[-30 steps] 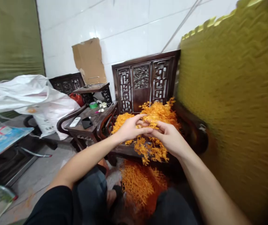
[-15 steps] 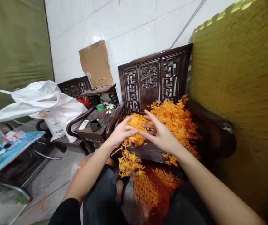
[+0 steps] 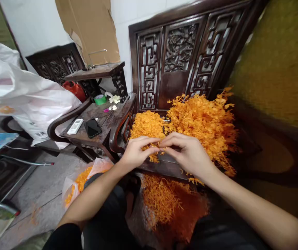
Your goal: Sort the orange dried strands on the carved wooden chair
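Hands (image 3: 161, 152) closed in, pinching orange sprig (image 3: 156, 150); bag (image 3: 73, 182) holds scraps.

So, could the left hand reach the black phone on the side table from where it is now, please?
Probably yes: the phone lies face up on the side table, just left of the left hand. Only the chair's curved armrest stands between, low enough to reach over.

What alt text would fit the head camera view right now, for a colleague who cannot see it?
Both hands, left hand and right hand, pinch a small orange sprig between their fingertips above a carved wooden chair heaped with orange plastic sprigs. More lie below the seat; a phone and remote rest on the side table to the left.
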The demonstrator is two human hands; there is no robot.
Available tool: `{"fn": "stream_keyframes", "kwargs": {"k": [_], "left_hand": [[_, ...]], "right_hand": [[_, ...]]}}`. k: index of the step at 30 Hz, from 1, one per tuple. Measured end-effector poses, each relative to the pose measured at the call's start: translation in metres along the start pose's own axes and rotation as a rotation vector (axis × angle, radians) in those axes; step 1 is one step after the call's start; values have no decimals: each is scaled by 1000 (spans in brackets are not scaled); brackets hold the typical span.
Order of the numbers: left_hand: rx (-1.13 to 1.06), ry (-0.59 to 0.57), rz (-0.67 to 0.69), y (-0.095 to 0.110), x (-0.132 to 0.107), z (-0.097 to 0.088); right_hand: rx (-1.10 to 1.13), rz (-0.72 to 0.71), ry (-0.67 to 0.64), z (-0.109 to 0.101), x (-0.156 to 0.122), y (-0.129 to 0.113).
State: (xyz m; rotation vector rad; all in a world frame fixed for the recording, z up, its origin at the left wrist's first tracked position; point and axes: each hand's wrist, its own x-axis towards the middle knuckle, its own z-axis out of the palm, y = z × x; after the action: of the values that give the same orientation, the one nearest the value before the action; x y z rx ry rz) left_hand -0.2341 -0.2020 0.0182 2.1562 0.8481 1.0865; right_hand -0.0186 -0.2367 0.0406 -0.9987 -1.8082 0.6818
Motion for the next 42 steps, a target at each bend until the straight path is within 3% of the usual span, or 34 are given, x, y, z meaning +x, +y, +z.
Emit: {"fn": "stream_keyframes", "kwargs": {"k": [3,7,9,12,13,16,19,23,27,29,33,35,38,40,42], "left_hand": [[122,-42,43,-3,2,-7],[260,-103,55,-7,0,-17],[259,-76,7,-8,-5,-23],[85,106,-166,-5,-13,-34],[-7,134,-224,-3,-15,-36],[-187,74,-283,6,-21,-32],[-216,2,-195,15,-28,-20],[-292,-72,-123,21,-34,-7],[-271,-11,-78,21,-36,-3],[-260,47,-64,20,-36,-6],[-366,244,-148,20,-39,-18],[-429,189,-224,19,-42,-21],[-506,2,-301,17,-45,-21],[-553,-9,-338,18,-48,-22],[-607,35,-354,20,-51,-26]], "right_hand": [[52,51,-79,4,6,-2],[-98,65,-20,0,7,-13],[-197,73,123,-10,5,-16],[-234,167,475,-28,-1,-11],[-211,201,515,-31,-3,-8],[-26,243,235,-23,-10,-5],[170,268,-6,-5,-14,-13],[328,374,-34,9,-21,-23],[412,501,0,4,-27,-21],[362,478,86,-8,-24,-16],[232,393,509,-38,-9,3],[267,423,305,-38,0,10],[229,372,-103,-13,12,7],[257,279,-165,11,20,-1],[345,206,-145,31,27,-9]]}}
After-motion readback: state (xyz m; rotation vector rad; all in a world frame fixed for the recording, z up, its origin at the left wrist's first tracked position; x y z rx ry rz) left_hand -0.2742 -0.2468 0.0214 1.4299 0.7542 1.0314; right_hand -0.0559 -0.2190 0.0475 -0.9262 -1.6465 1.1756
